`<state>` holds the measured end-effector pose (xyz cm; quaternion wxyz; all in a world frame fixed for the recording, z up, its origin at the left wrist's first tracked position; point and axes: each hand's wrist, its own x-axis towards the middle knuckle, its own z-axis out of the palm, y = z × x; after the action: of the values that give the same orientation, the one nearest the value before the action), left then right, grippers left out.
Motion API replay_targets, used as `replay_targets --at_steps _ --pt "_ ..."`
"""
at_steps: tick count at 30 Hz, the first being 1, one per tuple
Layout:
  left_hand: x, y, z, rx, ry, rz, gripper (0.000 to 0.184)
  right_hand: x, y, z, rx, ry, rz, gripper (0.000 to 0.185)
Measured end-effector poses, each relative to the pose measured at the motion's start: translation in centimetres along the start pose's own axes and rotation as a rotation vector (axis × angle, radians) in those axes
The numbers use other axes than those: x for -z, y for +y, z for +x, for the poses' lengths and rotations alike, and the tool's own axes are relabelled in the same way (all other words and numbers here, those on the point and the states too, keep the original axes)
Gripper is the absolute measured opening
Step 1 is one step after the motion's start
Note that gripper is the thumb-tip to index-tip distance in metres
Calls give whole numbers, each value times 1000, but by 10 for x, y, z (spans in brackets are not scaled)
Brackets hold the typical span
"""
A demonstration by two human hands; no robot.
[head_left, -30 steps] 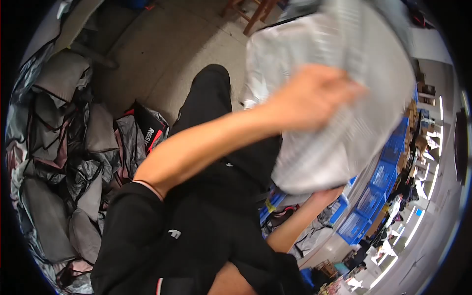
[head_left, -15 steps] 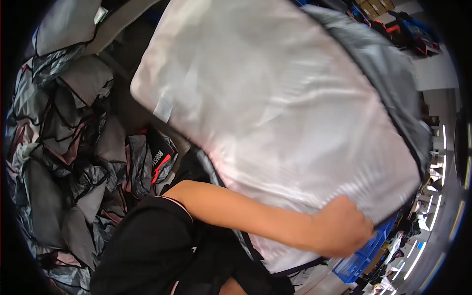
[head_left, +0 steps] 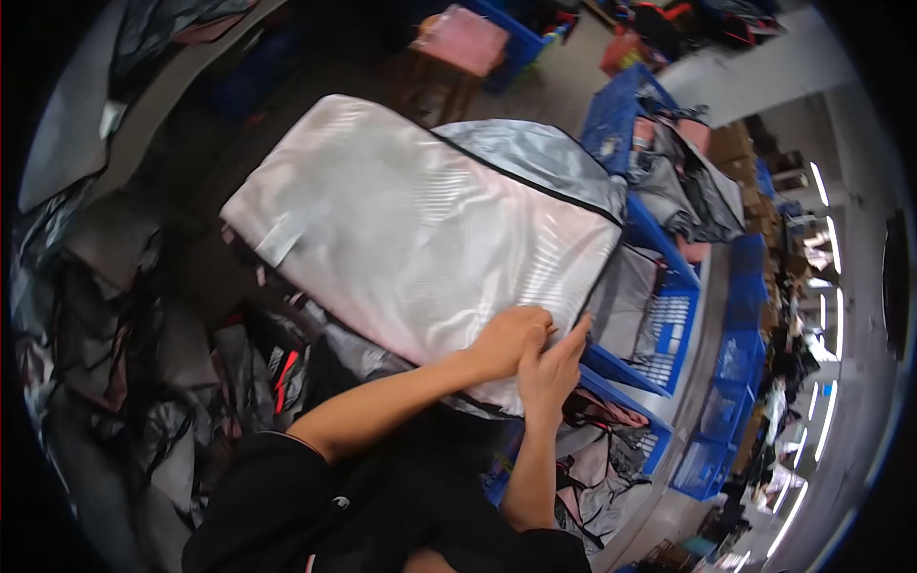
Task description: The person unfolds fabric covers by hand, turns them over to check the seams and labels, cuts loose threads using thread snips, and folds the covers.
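A large, shiny, pale pink-and-silver fabric piece (head_left: 411, 229) with dark edging is spread in front of me. A small white label (head_left: 278, 241) shows near its left side, and a grey silvery layer (head_left: 525, 148) sticks out behind its far edge. My left hand (head_left: 513, 344) is closed in a fist on the near right part of the fabric piece. Right beside it, my right hand (head_left: 554, 372) has its thumb and fingers at the same edge, apparently gripping it. Some of the right fingertips are hidden.
Many similar grey and pink fabric pieces (head_left: 105, 372) are heaped on the left. Blue plastic crates (head_left: 673, 325) holding fabric pieces stand on the right, with further blue crates (head_left: 716, 411) beyond. A wooden stool (head_left: 430, 81) with a pink cloth stands at the back.
The fabric piece has moved lower and farther from the camera. My left hand has moved left and up, and my right hand has come into view beside it. More crates show.
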<state>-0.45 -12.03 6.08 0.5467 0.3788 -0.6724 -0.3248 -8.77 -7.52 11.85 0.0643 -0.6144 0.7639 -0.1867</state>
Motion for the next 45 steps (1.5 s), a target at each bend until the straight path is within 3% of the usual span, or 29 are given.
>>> replay_targets --at_steps 2,4,6,9,13,15,16,18,20,21,22,23,26,27,29,30,34,37,39,45 --pt "26 -22 -42 120 -201 110 17 -38 36 7 -154 99 6 73" --pt "60 -19 -78 186 -316 126 14 -46 37 6 -378 -60 -78 64" --pt "95 1 -97 289 -324 106 13 -62 62 -11 -297 27 125 56" --pt "150 36 -83 212 -25 302 22 -49 57 -18 -294 85 148 56" --pt "232 2 -44 102 341 842 30 -34 45 -21 -223 111 218 50" --pt "281 -32 -15 30 340 990 36 -25 38 -21 -194 93 291 53" --pt "302 -45 1 23 255 1083 30 -16 34 -17 -190 87 280 53" --pt "331 -76 2 83 0 1029 19 5 25 -4 -128 84 260 59" --pt "328 -61 -16 182 -133 973 20 28 49 8 -120 119 -38 66" --pt "323 -44 -27 227 -158 919 19 47 53 14 -182 133 -49 67" --pt "316 -25 -42 279 -187 860 18 79 47 23 -112 46 -14 67" --pt "309 -14 -57 331 -134 778 23 98 55 31 24 115 -183 66" --pt "303 9 -81 495 -122 540 37 109 76 47 116 97 -310 67" --pt "307 10 -83 509 -125 531 37 92 85 46 140 85 -187 67" --pt "318 3 -85 870 -151 141 48 60 96 45 127 85 -216 67" --pt "319 -7 -91 935 -75 -7 51 47 102 45 103 93 -233 67" --pt "318 -12 -77 988 -108 68 35 36 94 47 57 -29 171 61" --pt "316 -23 -86 1096 -131 12 36 41 96 48 -12 -94 238 60" --pt "320 -32 -98 1104 38 -264 26 43 88 45 15 -40 193 60" --pt "323 -27 -95 1113 121 -332 15 42 88 46 11 -24 150 62"
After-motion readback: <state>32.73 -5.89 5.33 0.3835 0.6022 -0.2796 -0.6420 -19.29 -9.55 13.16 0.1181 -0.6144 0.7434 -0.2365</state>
